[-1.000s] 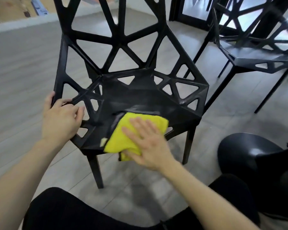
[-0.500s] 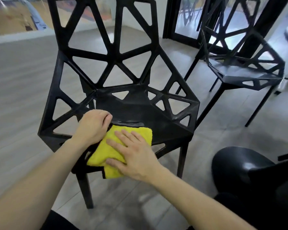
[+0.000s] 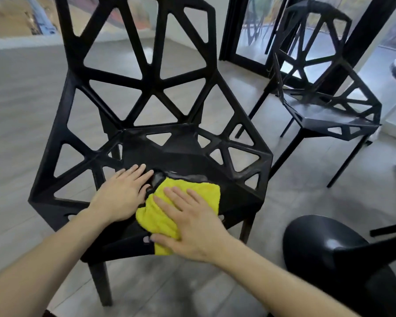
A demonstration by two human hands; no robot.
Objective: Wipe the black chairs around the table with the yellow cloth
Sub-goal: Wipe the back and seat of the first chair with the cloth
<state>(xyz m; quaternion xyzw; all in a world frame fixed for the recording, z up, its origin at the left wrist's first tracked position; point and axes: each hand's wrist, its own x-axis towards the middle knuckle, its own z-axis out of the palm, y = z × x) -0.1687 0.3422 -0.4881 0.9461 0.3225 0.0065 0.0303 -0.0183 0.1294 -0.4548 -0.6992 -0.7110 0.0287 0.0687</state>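
Note:
A black chair [image 3: 183, 154] with a lattice of triangular holes stands right in front of me. The yellow cloth [image 3: 204, 193] lies on the front of its seat. My right hand [image 3: 192, 223] presses flat on the cloth, fingers straight and spread. My left hand [image 3: 124, 193] rests flat on the seat just left of the cloth, fingers straight, touching the cloth's left edge. A wet streak shows on the seat behind the cloth.
A second black lattice chair [image 3: 329, 115] stands to the right, farther back. A round glossy black seat [image 3: 329, 255] is at the lower right, close to my right arm. Grey floor boards lie to the left. Dark door frames stand behind.
My left hand left the chair's side frame, moved onto the seat beside the cloth and flattened out. My right hand has kept pressing the cloth. The view rose and came closer.

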